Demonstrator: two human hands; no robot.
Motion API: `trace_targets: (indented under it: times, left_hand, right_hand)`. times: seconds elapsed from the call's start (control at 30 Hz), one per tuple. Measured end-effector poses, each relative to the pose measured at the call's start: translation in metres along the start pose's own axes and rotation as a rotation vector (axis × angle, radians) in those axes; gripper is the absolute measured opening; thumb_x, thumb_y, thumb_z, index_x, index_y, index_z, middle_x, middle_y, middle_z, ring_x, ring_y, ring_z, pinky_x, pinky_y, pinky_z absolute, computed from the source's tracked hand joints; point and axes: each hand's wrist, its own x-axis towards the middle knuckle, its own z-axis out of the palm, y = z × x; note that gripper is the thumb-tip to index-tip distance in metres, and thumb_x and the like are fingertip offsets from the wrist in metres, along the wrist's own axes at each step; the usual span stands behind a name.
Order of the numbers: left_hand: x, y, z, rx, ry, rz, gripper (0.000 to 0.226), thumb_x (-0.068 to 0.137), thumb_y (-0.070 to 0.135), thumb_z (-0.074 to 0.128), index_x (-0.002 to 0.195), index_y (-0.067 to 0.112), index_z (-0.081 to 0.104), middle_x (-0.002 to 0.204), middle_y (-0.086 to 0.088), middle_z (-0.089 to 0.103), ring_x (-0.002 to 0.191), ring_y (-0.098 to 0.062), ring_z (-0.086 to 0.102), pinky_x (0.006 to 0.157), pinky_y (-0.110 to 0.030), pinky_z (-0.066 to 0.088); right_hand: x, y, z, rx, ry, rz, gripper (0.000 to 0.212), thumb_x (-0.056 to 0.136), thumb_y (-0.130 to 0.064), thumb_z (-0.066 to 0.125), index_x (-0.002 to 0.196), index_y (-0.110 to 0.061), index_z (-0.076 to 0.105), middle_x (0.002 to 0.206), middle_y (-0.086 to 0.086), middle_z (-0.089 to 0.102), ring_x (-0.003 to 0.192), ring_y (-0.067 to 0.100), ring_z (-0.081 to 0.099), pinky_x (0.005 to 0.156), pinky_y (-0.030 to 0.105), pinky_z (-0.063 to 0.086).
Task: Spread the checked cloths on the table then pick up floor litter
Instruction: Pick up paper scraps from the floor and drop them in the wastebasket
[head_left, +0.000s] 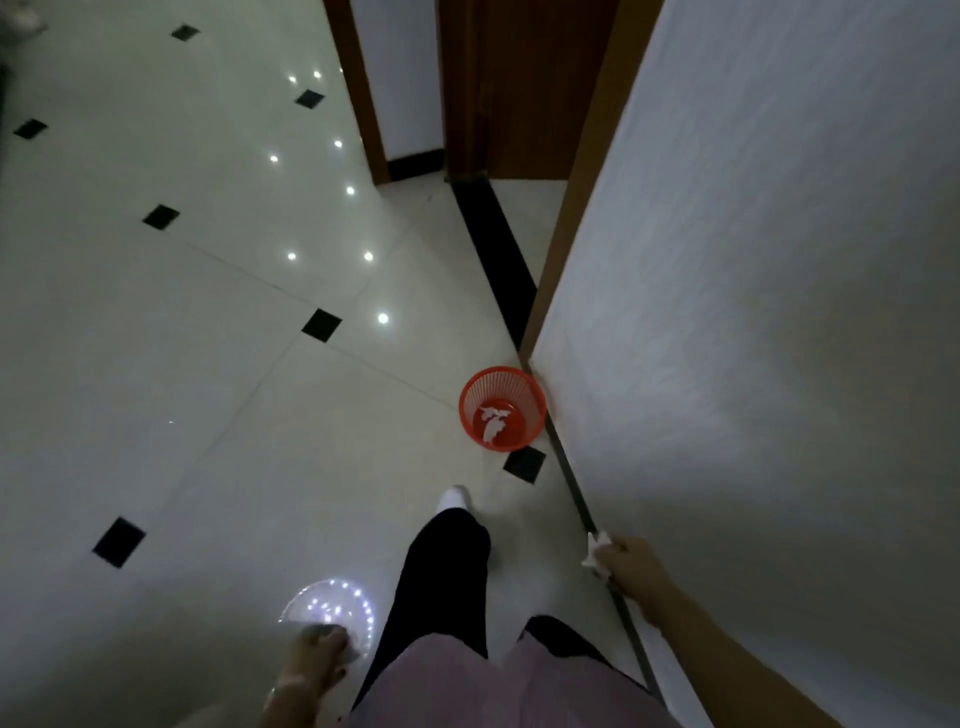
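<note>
- Down on the pale tiled floor (208, 364), a red mesh bin (502, 408) stands just beside the foot of the white wall (753, 312), with white scraps of paper (492, 422) lying in its bottom.
- The right hand (626, 566) is out to the side near the wall's skirting, fingers curled tight around a crumpled white tissue (596, 552) that pokes out past the knuckles.
- The left hand (317, 652) hangs low by the hip, fingers pinched on the edge of a clear round plastic piece (332, 608); bright points of light glint on it, and what it is exactly cannot be told.
- One leg in dark trousers (441, 587) steps forward, its white-socked foot (454, 499) on the tile short of the bin.
- Small black diamond tiles (321, 325) dot the floor, and a brown door frame (363, 104) stands further ahead.
</note>
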Motion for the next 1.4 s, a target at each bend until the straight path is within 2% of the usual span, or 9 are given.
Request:
trace_targets:
  times: [0.17,0.27,0.37,0.5,0.6,0.77,0.93,1.1,1.4]
  left_hand:
    - [0.044,0.165,0.08,0.235,-0.171,0.248,0.02,0.09,-0.005,0.053,0.075,0.006,0.061,0.056,-0.005,0.062,0.065,-0.025,0.061,0.057,-0.025,0.049]
    - [0.091,0.211,0.137,0.286,-0.287,0.293,0.02,0.088,-0.006,0.056,0.073,0.004,0.064,0.056,-0.007,0.064,0.056,-0.015,0.064,0.053,-0.018,0.055]
    - [0.155,0.225,0.197,0.273,-0.32,0.257,0.022,0.085,-0.006,0.061,0.069,0.007,0.067,0.057,-0.006,0.066,0.068,-0.027,0.064,0.063,-0.027,0.06]
    - [0.257,0.205,0.266,0.239,-0.274,0.154,0.015,0.086,-0.001,0.061,0.075,0.007,0.065,0.073,-0.014,0.066,0.066,-0.021,0.063,0.056,-0.02,0.055]
    - [0.322,0.185,0.31,0.178,-0.276,0.055,0.005,0.088,0.002,0.057,0.09,0.003,0.062,0.093,-0.02,0.066,0.083,-0.026,0.065,0.065,-0.025,0.058]
    - [0.378,0.177,0.353,0.175,-0.384,-0.064,0.049,0.09,0.021,0.057,0.134,0.004,0.044,0.134,-0.019,0.052,0.119,-0.037,0.054,0.094,-0.046,0.051]
    - [0.378,0.18,0.34,0.184,-0.311,-0.105,0.038,0.095,0.016,0.052,0.13,0.005,0.045,0.116,-0.015,0.057,0.104,-0.029,0.057,0.081,-0.037,0.051]
    - [0.327,0.19,0.285,0.23,-0.245,-0.019,0.008,0.096,0.006,0.049,0.094,0.006,0.057,0.081,-0.01,0.062,0.071,-0.019,0.058,0.063,-0.028,0.046]
    - [0.161,0.197,0.152,0.307,-0.202,0.053,0.013,0.093,0.003,0.05,0.085,0.003,0.06,0.069,-0.01,0.063,0.062,-0.022,0.057,0.057,-0.025,0.041]
  right_hand:
    - [0.055,-0.053,0.013,0.035,0.013,0.079,0.029,0.097,-0.011,0.048,0.068,-0.006,0.051,0.065,0.012,0.047,0.062,0.019,0.044,0.053,0.022,0.04]
    - [0.112,-0.083,0.029,0.065,0.024,0.116,0.037,0.093,-0.006,0.052,0.056,-0.008,0.047,0.054,0.009,0.043,0.056,0.018,0.041,0.046,0.013,0.036]
    - [0.191,-0.103,0.056,0.146,0.037,0.151,0.029,0.09,-0.013,0.058,0.063,-0.003,0.063,0.06,0.009,0.059,0.063,0.022,0.056,0.063,0.026,0.047]
    - [0.312,-0.109,0.092,0.158,0.017,0.174,0.019,0.085,-0.021,0.062,0.068,-0.014,0.067,0.053,-0.004,0.067,0.061,0.016,0.062,0.058,0.024,0.046]
    - [0.385,-0.097,0.116,0.41,0.038,0.258,0.009,0.088,-0.02,0.062,0.08,-0.017,0.065,0.081,0.005,0.069,0.078,0.018,0.065,0.069,0.029,0.053]
    - [0.438,-0.068,0.126,0.684,-0.056,0.392,0.017,0.096,-0.011,0.047,0.11,-0.012,0.056,0.092,0.005,0.063,0.082,0.016,0.062,0.056,0.02,0.057]
    - [0.428,-0.048,0.119,0.438,-0.008,0.449,0.017,0.094,-0.016,0.053,0.105,-0.008,0.062,0.089,0.007,0.064,0.076,0.014,0.059,0.065,0.022,0.048]
    - [0.371,-0.057,0.096,0.16,0.01,0.425,0.016,0.092,-0.012,0.054,0.079,-0.007,0.061,0.076,0.01,0.061,0.068,0.018,0.056,0.062,0.024,0.045]
    - [0.203,-0.111,0.043,-0.04,-0.054,0.211,0.021,0.092,-0.004,0.045,0.074,-0.004,0.057,0.067,0.012,0.058,0.067,0.024,0.053,0.066,0.032,0.043]
